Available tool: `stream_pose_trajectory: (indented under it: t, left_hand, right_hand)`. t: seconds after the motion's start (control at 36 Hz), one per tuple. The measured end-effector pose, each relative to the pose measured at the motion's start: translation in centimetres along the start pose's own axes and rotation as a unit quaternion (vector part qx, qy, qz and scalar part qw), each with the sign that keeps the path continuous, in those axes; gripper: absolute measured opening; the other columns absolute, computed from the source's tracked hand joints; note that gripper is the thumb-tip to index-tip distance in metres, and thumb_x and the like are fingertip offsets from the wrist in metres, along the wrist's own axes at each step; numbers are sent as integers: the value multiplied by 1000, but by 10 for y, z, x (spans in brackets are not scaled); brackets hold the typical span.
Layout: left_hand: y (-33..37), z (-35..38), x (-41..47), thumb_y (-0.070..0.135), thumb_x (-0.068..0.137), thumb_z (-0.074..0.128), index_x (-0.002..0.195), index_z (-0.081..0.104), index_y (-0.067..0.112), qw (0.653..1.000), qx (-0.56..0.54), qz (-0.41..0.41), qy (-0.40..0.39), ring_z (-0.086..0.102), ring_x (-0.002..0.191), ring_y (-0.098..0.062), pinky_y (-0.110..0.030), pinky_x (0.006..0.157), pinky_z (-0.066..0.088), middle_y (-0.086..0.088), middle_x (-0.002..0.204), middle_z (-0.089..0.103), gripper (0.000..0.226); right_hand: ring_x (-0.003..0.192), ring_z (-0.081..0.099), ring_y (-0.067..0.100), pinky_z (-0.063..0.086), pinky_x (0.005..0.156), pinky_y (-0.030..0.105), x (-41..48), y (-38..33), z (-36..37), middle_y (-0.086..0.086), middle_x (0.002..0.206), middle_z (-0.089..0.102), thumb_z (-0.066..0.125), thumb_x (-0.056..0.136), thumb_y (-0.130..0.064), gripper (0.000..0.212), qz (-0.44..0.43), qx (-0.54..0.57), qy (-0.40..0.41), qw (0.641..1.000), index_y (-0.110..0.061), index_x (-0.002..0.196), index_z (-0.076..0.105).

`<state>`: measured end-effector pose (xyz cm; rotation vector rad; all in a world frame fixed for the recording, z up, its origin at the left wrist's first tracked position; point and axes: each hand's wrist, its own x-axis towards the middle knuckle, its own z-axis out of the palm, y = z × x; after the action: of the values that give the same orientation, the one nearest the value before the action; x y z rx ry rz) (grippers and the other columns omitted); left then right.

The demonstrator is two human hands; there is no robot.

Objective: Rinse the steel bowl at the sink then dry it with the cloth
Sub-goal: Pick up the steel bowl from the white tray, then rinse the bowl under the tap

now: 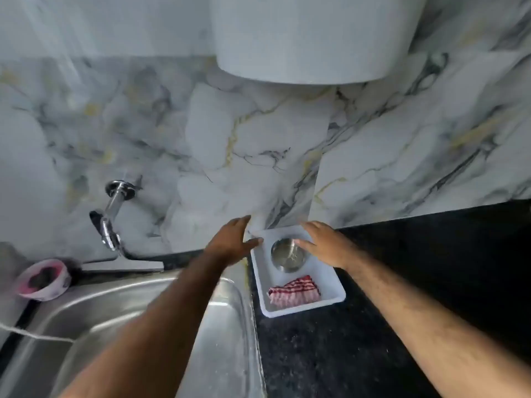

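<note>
A small steel bowl [287, 255] sits upright in the far half of a white plastic tray [332, 284] on the black counter. A folded red-and-white striped cloth [294, 292] lies in the tray's near half. My left hand [234, 239] hovers open at the tray's left far corner, fingers spread, thumb over the rim. My right hand [326, 244] is open at the bowl's right side, its fingertips close to the bowl's rim; contact is unclear. Neither hand holds anything.
The steel sink [138, 305] lies left of the tray, under my left forearm. A chrome tap [110, 225] projects from the marble wall above it. A pink-and-white container [43, 280] stands at the sink's far left. Black counter [402, 282] extends right.
</note>
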<state>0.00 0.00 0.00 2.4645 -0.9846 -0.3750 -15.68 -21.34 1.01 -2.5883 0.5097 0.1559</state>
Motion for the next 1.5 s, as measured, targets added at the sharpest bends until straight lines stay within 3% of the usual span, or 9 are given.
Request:
stream_pose_trajectory:
  t: [0.25, 0.39, 0.53, 0.69, 0.94, 1.14, 1.25, 1.33, 1.5]
  left_hand:
    - [16, 146, 78, 26, 103, 62, 162, 14, -4, 981, 48, -167, -85, 49, 141, -36, -40, 110, 44, -23, 158, 45, 82]
    - [23, 175, 101, 12, 98, 59, 134, 60, -3, 977, 89, -174, -78, 65, 123, -33, -34, 98, 53, -20, 136, 65, 39]
    - [17, 180, 103, -4, 84, 71, 124, 61, -2, 975, 4, -219, -35, 76, 100, -33, -35, 78, 62, -19, 114, 74, 41]
    - [2, 137, 88, 8, 90, 62, 116, 65, 8, 977, -118, -163, 72, 77, 53, -19, -30, 52, 64, -10, 86, 77, 26]
    - [-57, 61, 26, 25, 101, 71, 126, 75, 12, 961, -265, -18, 82, 76, 61, -2, -15, 56, 58, 6, 82, 79, 29]
    - [-165, 29, -50, 21, 107, 59, 110, 65, 7, 794, -468, -246, 301, 72, 71, -28, -31, 59, 60, -16, 96, 72, 15]
    - [-211, -20, -90, 68, 99, 42, 111, 44, 20, 652, -446, -334, 513, 64, 52, -23, -37, 50, 58, -14, 90, 62, 49]
    - [-220, -60, -105, 82, 87, 51, 107, 48, 20, 740, -318, -296, 514, 70, 78, -34, -55, 75, 61, -16, 93, 70, 65]
    - [-214, -127, -82, 67, 83, 68, 84, 69, 17, 909, 34, -265, 321, 55, 60, -18, -28, 62, 41, 4, 66, 61, 50]
  right_hand:
    - [151, 49, 40, 42, 120, 49, 78, 90, 100, 24, 167, 48, 57, 111, -47, 67, 148, 260, 15, 954, -6, 163, 43]
    - [161, 38, 28, 32, 126, 42, 92, 109, 135, 9, 178, 35, 55, 109, -58, 75, 145, 398, 11, 906, -29, 172, 24]
    - [153, 49, 26, 44, 124, 44, 87, 103, 148, 4, 173, 45, 53, 113, -48, 59, 161, 511, 82, 841, -29, 167, 38]
    - [127, 69, 34, 60, 102, 46, 86, 86, 133, 19, 141, 69, 55, 114, -30, 36, 203, 649, 158, 716, -15, 147, 59]
    - [123, 75, 39, 59, 108, 56, 88, -4, 140, 21, 137, 76, 68, 93, -68, 73, 85, 862, -116, 486, -9, 136, 76]
    - [137, 63, 54, 39, 111, 87, 98, -98, 178, 27, 154, 63, 73, 91, -65, 79, 106, 876, -169, 439, -16, 151, 64]
    - [119, 72, 58, 43, 103, 91, 106, -154, 198, 31, 139, 73, 81, 85, -64, 76, 136, 867, -183, 442, -17, 144, 69]
    - [117, 73, 58, 43, 105, 89, 114, -187, 219, 32, 133, 75, 79, 87, -65, 67, 130, 868, -196, 438, -13, 130, 80]
    - [118, 74, 53, 47, 106, 84, 130, -238, 255, 30, 133, 77, 70, 90, -71, 73, 128, 854, -200, 464, -12, 133, 78]
